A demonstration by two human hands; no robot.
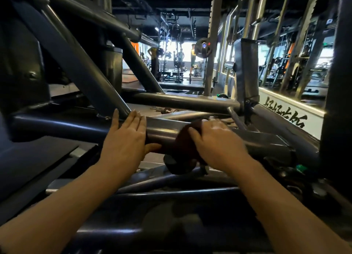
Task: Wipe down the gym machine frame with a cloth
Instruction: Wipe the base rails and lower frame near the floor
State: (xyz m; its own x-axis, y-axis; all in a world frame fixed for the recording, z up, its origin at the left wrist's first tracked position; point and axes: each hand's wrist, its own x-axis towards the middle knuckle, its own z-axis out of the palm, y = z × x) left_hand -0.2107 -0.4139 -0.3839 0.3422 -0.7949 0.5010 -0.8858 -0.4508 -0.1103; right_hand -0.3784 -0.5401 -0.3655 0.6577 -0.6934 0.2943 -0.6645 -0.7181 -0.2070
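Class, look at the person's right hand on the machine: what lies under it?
Under the right hand is a dark reddish cloth, wrapped over the horizontal frame tube. The tube surface beneath the cloth is covered, so its state cannot be seen.

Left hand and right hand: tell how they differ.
The left hand lies bare on the frame tube, fingers straight; the right hand presses a dark cloth against it. The left is sharp, the right blurred. Both rest on the same tube.
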